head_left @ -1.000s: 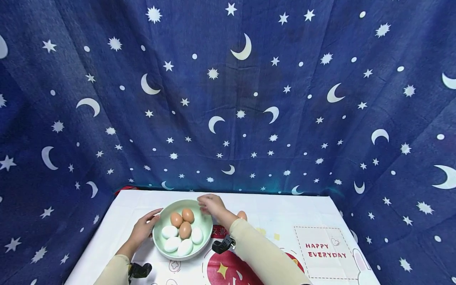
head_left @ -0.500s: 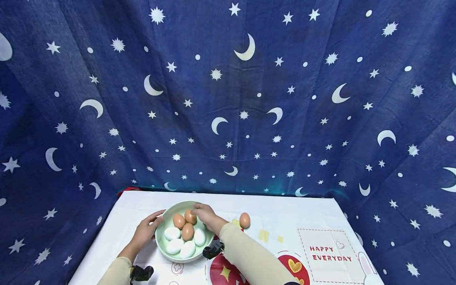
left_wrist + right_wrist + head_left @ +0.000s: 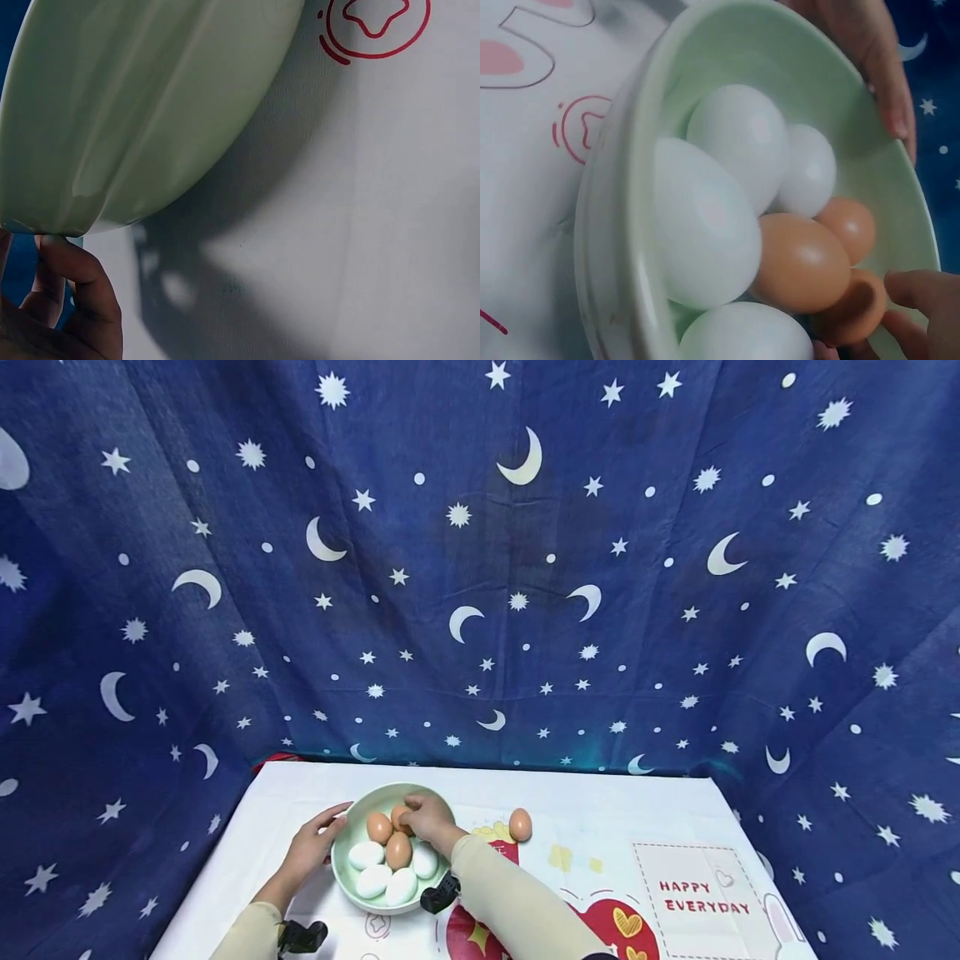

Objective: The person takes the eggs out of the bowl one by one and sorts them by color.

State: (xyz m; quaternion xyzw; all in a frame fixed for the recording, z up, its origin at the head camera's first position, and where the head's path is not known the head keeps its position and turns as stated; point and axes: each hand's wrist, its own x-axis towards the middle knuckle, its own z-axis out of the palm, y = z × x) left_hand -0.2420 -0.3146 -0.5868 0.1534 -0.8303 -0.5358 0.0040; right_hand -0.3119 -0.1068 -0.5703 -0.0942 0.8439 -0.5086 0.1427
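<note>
We see the right hand (image 3: 429, 820) lowered into the pale green, round, smooth-walled bowl (image 3: 375, 802); a second ago it is over the far right rim. Its thumb and fingers now curl about a smooth, oval brown egg (image 3: 851, 309) near the bowl's far right side, so we judge the work centres there. The left hand (image 3: 303, 852) holds the bowl's left rim with bent fingers, likely steadying it. Two other brown eggs (image 3: 399, 853) and four oval white eggs (image 3: 401, 887) lie in the bowl; a lone brown egg (image 3: 520, 825) rests right of it on the white-covered bench (image 3: 615, 806).
</note>
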